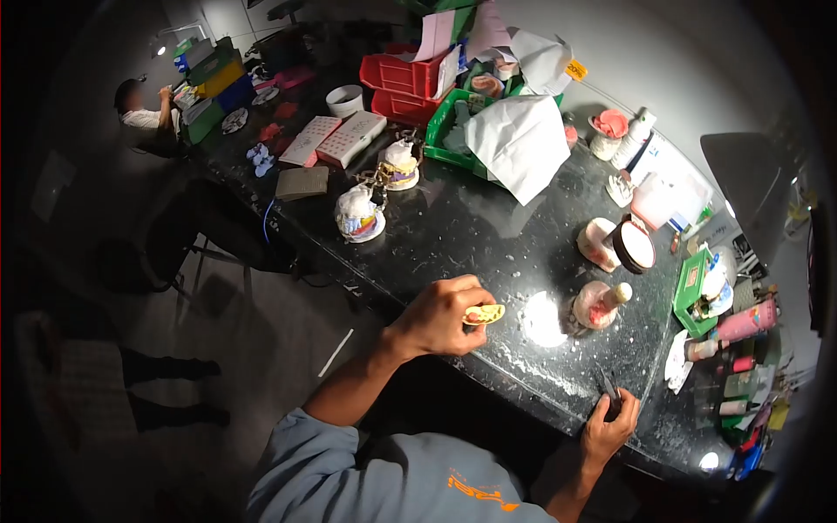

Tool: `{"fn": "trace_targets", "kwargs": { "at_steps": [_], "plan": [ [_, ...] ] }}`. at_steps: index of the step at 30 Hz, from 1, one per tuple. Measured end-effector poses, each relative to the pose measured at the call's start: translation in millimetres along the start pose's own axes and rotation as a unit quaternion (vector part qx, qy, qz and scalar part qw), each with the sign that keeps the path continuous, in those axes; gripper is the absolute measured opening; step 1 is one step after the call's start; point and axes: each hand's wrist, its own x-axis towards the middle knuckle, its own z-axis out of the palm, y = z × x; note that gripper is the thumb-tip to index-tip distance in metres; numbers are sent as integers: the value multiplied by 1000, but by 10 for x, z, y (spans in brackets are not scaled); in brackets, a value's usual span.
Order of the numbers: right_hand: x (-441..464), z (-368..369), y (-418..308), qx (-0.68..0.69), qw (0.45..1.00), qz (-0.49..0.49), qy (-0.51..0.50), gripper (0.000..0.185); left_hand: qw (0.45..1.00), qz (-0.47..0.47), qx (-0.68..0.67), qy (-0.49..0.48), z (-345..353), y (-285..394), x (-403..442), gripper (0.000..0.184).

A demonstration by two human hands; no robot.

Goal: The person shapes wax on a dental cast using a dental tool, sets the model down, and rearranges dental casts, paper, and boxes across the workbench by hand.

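Observation:
My left hand [445, 318], near the front edge of the black table [418, 253], is closed around a small yellow curved piece [485, 314] that sticks out past the fingers. To the right, my right hand [610, 422] grips a thin dark tool [609, 390], its tip pointing up and away from me. A bright patch of light lies on the table between the hands. Just beyond it stands a round jar [595, 307] with pinkish contents and a pale knob-like top. What the yellow piece is exactly cannot be made out.
Two dental models [359, 214] [399, 166] stand at the back left, near boxes [351, 138]. Behind are a green bin [445, 144] with papers and red bins [405, 78]. A round container [634, 247] and green tray [694, 292] are right. Another person [150, 113] sits far left.

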Motion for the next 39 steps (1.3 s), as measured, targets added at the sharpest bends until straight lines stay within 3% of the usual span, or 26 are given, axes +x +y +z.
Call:
{"fn": "trace_targets", "kwargs": {
  "at_steps": [3,5,6,9,12,16,22,26,28,34,39],
  "plan": [
    [-8,7,42,-11,1000,-14,-1,22,998,-8,-6,67,-453,138,-110,33],
    [-22,14,59,-13,1000,-7,-3,22,990,-42,33,132,-848,144,-174,33],
    [-23,22,59,-12,1000,-5,-5,23,981,-6,100,167,-1069,45,-203,33],
    [-6,8,15,-13,1000,-15,-3,20,931,-132,162,298,-1610,-290,-407,32],
    [-3,21,-2,-13,999,-34,1,19,865,-216,193,409,-2165,-1167,-674,30],
    [8,-9,-91,-21,999,-37,-3,18,807,-324,275,410,-2757,-1898,-844,30],
    [0,24,-12,-43,998,-45,-3,20,842,-281,278,366,-2930,-2624,-762,30],
    [34,-79,-140,-122,991,-58,-13,34,818,-290,328,374,-3015,-2867,-652,31],
    [36,-89,-209,-117,993,-12,-22,36,805,-308,345,371,-3075,-2990,-620,32],
    [53,-50,-251,-113,993,13,-21,37,791,-336,371,353,-3159,-2935,-487,30],
    [35,-56,-201,-105,994,-12,-7,36,819,-295,300,390,-3205,-3212,-635,32]
  ]
}}
